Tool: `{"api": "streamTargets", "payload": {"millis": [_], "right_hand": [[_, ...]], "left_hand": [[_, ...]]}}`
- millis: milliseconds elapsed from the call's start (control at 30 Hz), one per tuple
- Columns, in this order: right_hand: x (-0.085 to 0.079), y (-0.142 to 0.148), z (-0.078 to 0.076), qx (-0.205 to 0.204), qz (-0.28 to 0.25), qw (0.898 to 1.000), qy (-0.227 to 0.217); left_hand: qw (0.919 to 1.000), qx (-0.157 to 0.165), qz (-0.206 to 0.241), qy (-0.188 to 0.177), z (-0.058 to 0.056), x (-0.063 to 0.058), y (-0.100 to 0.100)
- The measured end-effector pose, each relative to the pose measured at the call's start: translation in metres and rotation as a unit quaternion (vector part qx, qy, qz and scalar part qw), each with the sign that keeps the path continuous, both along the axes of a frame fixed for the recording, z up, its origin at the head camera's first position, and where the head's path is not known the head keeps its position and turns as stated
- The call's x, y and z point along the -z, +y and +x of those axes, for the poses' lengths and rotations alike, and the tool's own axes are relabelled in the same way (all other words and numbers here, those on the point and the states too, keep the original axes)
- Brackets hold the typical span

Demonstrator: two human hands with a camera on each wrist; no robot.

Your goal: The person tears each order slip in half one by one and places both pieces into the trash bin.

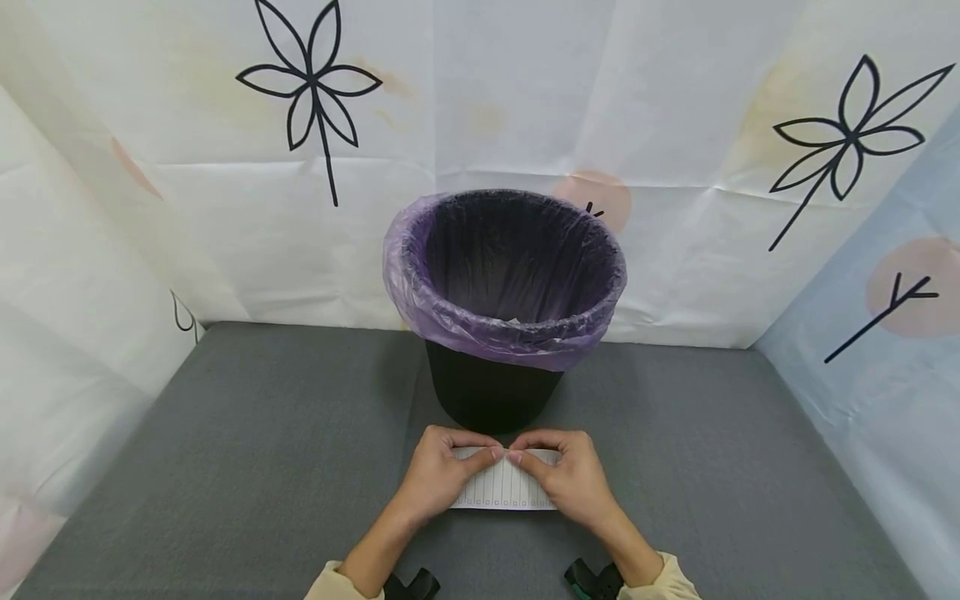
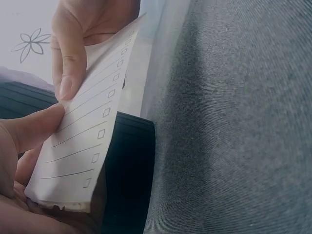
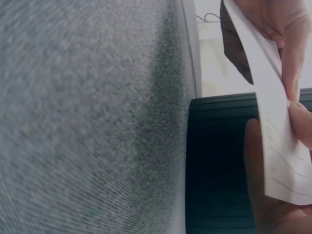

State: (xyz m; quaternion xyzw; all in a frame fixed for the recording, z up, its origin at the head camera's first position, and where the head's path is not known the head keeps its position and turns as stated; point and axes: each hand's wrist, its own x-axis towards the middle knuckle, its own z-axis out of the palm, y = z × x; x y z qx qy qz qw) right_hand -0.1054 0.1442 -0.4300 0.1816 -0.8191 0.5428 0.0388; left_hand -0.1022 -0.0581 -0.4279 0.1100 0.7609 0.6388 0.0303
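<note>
Both hands hold one sheet of lined checklist paper, white with a row of small boxes along one edge. My left hand pinches it near the middle of its far edge, thumb on the printed face. Beside it my right hand pinches the same edge, the two thumb tips almost touching. In the left wrist view the printed side of the paper is seen at a slant, with a ragged bit at its lower end. The right wrist view shows the paper held above the table, with fingers behind it.
Just beyond the hands stands a black bin lined with a purple bag folded over its rim. A grey cloth covers the table. White patterned fabric hangs behind, and blue fabric at the right.
</note>
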Motion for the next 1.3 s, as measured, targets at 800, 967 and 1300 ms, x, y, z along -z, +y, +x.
{"api": "streamTargets", "payload": {"millis": [800,967,1300], "right_hand": [[-0.001,0.003,-0.002,-0.005,-0.091,0.995,0.044],[-0.003,0.005,-0.002,-0.003,-0.102,0.994,0.046],[-0.009,0.008,-0.001,0.011,-0.117,0.992,0.05]], "left_hand": [[0.9961,-0.058,0.054,-0.038,-0.01,0.006,-0.012],[0.9935,-0.078,0.067,-0.048,-0.013,0.008,-0.015],[0.9911,-0.103,0.074,-0.039,-0.014,0.008,-0.022]]}}
